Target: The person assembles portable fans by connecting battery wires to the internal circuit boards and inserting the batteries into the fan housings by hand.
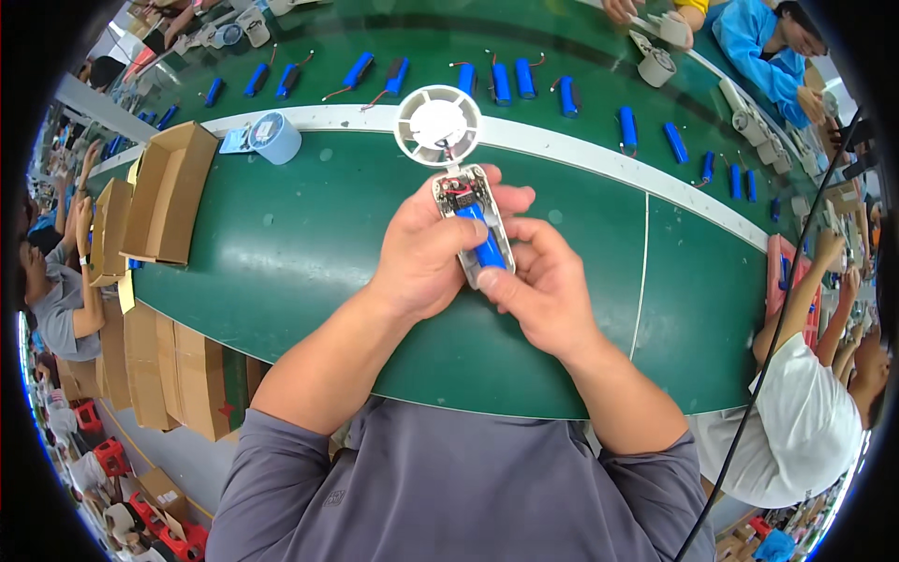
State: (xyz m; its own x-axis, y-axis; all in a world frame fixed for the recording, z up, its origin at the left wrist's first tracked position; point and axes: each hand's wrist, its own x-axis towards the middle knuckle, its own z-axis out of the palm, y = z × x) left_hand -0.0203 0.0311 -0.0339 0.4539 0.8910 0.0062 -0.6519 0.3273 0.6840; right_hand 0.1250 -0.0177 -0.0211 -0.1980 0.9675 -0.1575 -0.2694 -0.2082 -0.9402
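Note:
A white handheld fan point(438, 126) is held up over the green bench, its round head pointing away from me and its handle opened to show a circuit board and red wires. Inside the handle lies a blue cylindrical battery point(489, 253). My left hand point(419, 248) is closed round the handle's left side, thumb on the battery's upper part. My right hand point(543, 286) grips the lower right of the handle, its thumb at the battery's bottom end. The fingers behind the handle are partly hidden.
Several blue batteries point(501, 82) with wires lie along the green belt beyond the white rail point(346, 118). A light blue round part point(274, 139) and a cardboard box point(170, 192) stand at left. A pink crate point(782, 272) sits at right. Co-workers point(760, 56) work around.

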